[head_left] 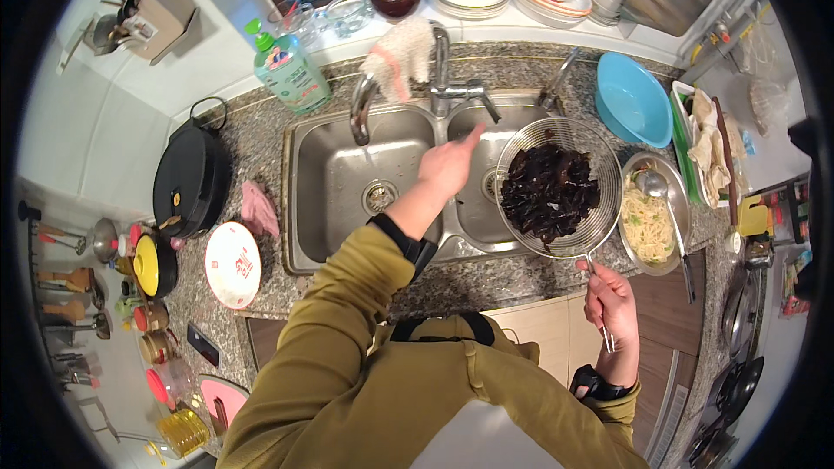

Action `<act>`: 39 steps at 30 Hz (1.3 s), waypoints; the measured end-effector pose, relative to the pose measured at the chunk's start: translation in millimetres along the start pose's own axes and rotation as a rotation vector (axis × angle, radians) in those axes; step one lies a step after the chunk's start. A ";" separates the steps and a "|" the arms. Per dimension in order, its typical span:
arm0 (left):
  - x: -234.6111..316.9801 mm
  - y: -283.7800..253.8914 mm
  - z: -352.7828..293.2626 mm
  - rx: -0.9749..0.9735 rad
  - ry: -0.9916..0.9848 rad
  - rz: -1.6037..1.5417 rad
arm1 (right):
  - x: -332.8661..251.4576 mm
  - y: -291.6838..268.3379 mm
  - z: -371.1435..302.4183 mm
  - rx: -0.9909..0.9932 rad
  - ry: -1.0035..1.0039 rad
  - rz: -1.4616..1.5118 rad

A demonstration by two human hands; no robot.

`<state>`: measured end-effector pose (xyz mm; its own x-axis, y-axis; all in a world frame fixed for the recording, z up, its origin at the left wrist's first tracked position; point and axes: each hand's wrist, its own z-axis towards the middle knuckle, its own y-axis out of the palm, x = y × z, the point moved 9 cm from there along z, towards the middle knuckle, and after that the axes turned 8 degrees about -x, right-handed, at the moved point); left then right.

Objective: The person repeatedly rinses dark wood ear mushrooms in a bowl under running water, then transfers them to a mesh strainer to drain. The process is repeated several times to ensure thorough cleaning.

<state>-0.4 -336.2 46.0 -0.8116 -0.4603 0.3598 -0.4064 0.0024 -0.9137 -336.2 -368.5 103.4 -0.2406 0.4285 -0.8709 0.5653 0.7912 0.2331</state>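
My right hand (pixel 612 302) is closed around the thin wire handle of a round metal strainer (pixel 608 187). Dark, wet-looking wood ear mushrooms (pixel 552 189) are heaped in its mesh, which hangs over the right sink basin (pixel 473 204). My left hand (pixel 446 167) reaches across the divider with its index finger stretched out. That fingertip is just below the lever of the faucet (pixel 443 95); I cannot tell whether they touch. It holds nothing that I can see. To the right of the strainer stands a metal bowl (pixel 632 254) of pale shredded food with a ladle (pixel 667 195) in it.
Left basin (pixel 323 208) has a drain. A blue plastic basin (pixel 632 100) stands at the back right. At the left are a green soap bottle (pixel 295 78), a black round appliance (pixel 187 181), a white plate (pixel 228 285) and a pink cloth (pixel 258 210). Dishes (pixel 473 2) line the sill.
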 end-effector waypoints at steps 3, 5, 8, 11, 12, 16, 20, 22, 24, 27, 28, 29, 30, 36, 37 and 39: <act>33.3 -4.3 40.4 -0.058 0.056 0.148 | 4.4 -8.9 2.8 0.048 0.024 0.027; 38.2 1.6 62.2 -0.115 0.055 0.198 | 4.8 -12.7 6.3 0.068 0.018 0.037; 31.5 15.2 79.8 -0.175 0.019 0.252 | 5.4 -16.3 10.0 0.080 0.014 0.050; 29.2 20.1 78.7 -0.130 0.014 0.233 | 5.9 -21.0 12.2 0.086 0.013 0.071; 26.3 19.5 73.2 -0.114 0.016 0.229 | 5.6 -22.3 13.0 0.081 0.005 0.092; 11.8 14.8 45.7 -0.127 0.003 0.267 | 2.0 -26.0 18.4 0.056 -0.039 0.078; -4.9 5.2 11.7 -0.024 -0.002 0.184 | 0.5 -26.9 23.8 0.059 -0.034 0.070; -20.2 0.5 -15.6 0.060 0.019 0.169 | -0.7 -25.3 26.2 0.067 -0.026 0.035; -50.7 3.1 -44.5 0.014 -0.023 0.183 | -1.1 -22.7 27.8 0.085 -0.015 -0.003; -90.8 -6.2 -92.7 0.117 -0.102 0.132 | -3.4 -20.0 28.6 0.137 -0.013 -0.130; -101.2 -12.4 -107.7 0.175 -0.123 0.106 | -2.3 -19.0 29.5 0.145 0.007 -0.119; -108.9 -16.9 -120.9 0.220 -0.139 0.090 | -2.8 -15.3 30.7 0.126 0.000 -0.112; -114.7 -22.6 -132.0 0.273 -0.149 0.073 | -3.6 -13.1 32.9 0.115 -0.001 -0.100; -125.1 -43.2 -168.5 0.441 -0.196 0.210 | -5.1 -2.4 41.4 0.099 0.009 -0.082; -124.2 -44.5 -170.1 0.450 -0.179 0.228 | -7.2 0.4 42.1 0.090 -0.006 -0.110; -124.4 -46.3 -171.1 0.450 -0.159 0.262 | -9.5 2.6 42.4 0.102 -0.016 -0.142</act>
<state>47.6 -127.2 75.9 -0.7740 -0.6239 0.1081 0.0489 -0.2292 -0.9722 -299.0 -389.0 93.9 -0.3118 0.3082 -0.8988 0.6036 0.7948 0.0631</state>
